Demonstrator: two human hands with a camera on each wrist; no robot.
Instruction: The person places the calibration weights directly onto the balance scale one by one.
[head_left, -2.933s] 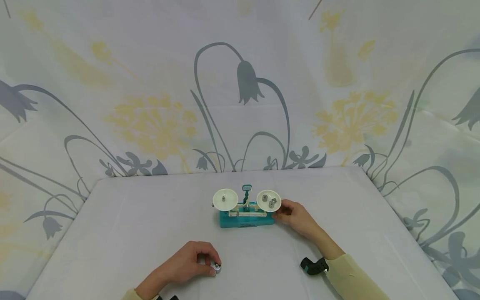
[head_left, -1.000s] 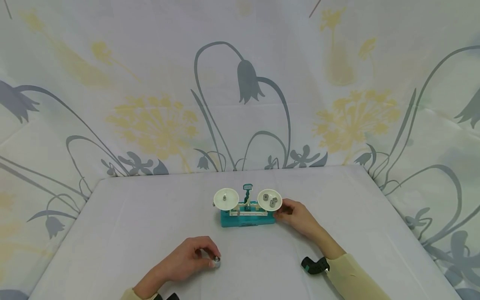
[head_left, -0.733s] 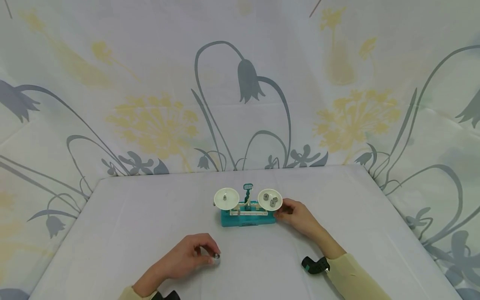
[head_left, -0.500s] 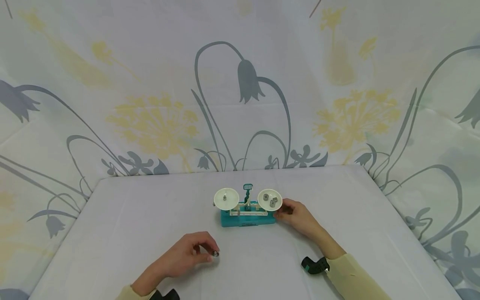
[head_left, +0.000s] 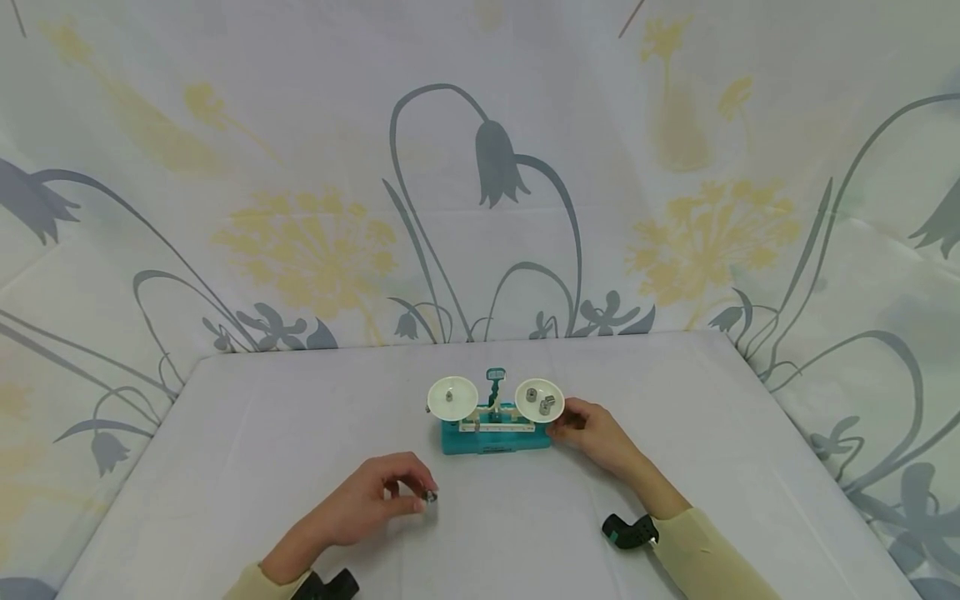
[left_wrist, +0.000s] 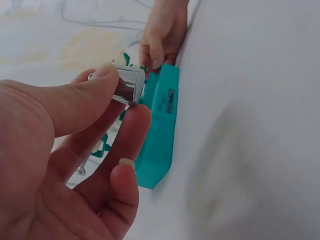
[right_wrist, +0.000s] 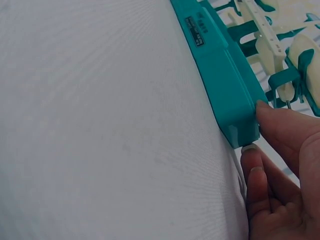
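A small teal balance scale [head_left: 493, 435] with two white pans stands mid-table. Its left pan [head_left: 452, 397] carries one small metal weight, its right pan [head_left: 539, 400] several. My left hand [head_left: 375, 504] pinches a shiny metal weight [head_left: 430, 497] between thumb and fingers, just above the cloth in front of the scale; in the left wrist view the weight [left_wrist: 127, 85] sits at my thumb tip. My right hand [head_left: 588, 429] holds the right end of the teal base [right_wrist: 220, 75], thumb on its corner.
A white cloth covers the table [head_left: 247, 433]. A floral curtain [head_left: 480, 167] hangs behind and at both sides. Black wrist cameras [head_left: 628, 531] sit on both forearms.
My left hand has lifted the metal weight off the cloth and carried it a little forward toward the scale. The right hand and the scale have stayed put.
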